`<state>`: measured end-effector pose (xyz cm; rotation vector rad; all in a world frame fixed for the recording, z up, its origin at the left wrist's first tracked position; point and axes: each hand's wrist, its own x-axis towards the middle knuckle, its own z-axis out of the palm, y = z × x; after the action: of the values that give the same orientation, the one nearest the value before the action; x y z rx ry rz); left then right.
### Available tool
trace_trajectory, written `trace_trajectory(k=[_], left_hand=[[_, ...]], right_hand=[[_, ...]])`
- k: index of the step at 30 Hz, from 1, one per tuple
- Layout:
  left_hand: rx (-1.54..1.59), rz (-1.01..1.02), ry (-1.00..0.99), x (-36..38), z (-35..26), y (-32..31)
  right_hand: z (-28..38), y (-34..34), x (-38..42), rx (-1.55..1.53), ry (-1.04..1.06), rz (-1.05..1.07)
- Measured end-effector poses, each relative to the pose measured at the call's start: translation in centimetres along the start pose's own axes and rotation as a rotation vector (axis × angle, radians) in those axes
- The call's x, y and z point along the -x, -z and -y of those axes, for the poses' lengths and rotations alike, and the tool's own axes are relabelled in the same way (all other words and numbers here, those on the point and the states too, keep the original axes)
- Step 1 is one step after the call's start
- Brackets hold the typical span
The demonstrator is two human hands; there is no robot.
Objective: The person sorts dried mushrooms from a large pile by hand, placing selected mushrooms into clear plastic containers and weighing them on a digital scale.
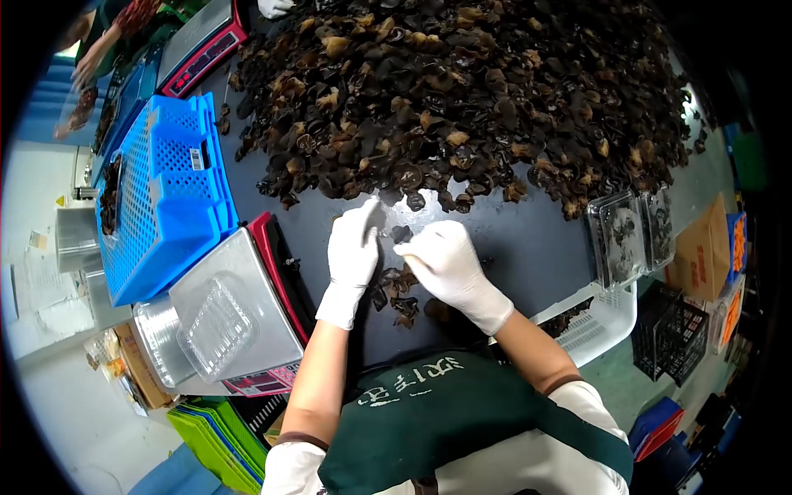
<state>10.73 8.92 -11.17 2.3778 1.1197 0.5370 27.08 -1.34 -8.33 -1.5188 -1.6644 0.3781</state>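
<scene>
Desk (528, 247), dark-topped and broad, carrying everything below. Heap of dried dark-brown wood-ear mushrooms (462, 91) across the far half, near edge just beyond both hands. Blue perforated plastic crate (165, 198) at left, tilted. Steel-topped weighing scale with red casing (239, 305) beside the left forearm, bearing an empty clear plastic punnet (216, 323). Filled clear lidded punnets (631, 235) at far right. Left hand (353, 252) in white glove, fingers extended toward the heap edge, grasping nothing visible. Right hand (445, 264) in white glove, fingertips pinched together; held piece not discernible. Small loose cluster of mushrooms (400, 293) between and below the hands, touching both, slightly nearer the right.
</scene>
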Motion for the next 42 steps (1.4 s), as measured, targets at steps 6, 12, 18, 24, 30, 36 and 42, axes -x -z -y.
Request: trace_trajectory(k=[6,12,18,24,30,36,42], left_hand=[[0.306,-0.080,0.377,4.3,-1.7,3.9],[0.131,0.106,0.201,8.5,-3.9,5.1],[0.185,0.164,0.272,5.7,-3.2,3.5],[-0.168,0.304,-0.011,5.7,-2.4,1.6],[-0.149,0.277,0.099,5.1,-3.7,1.9],[-0.083,0.334,0.138,4.8,-2.7,2.5],[0.141,-0.118,0.238,5.4,-1.9,4.5]], right_hand=[[-0.3,-5.4,-2.7,0.455,0.110,0.035],[-1.8,-6.2,-3.9,0.384,0.186,0.308],[-2.0,0.7,-4.6,-0.289,-0.086,0.108],[-3.3,14.2,2.5,-0.718,-0.517,1.026],[0.1,10.6,5.0,-0.135,-0.373,0.432],[1.2,-0.1,3.2,0.358,-0.048,0.346],[0.7,2.4,2.7,-0.005,-0.061,0.191]])
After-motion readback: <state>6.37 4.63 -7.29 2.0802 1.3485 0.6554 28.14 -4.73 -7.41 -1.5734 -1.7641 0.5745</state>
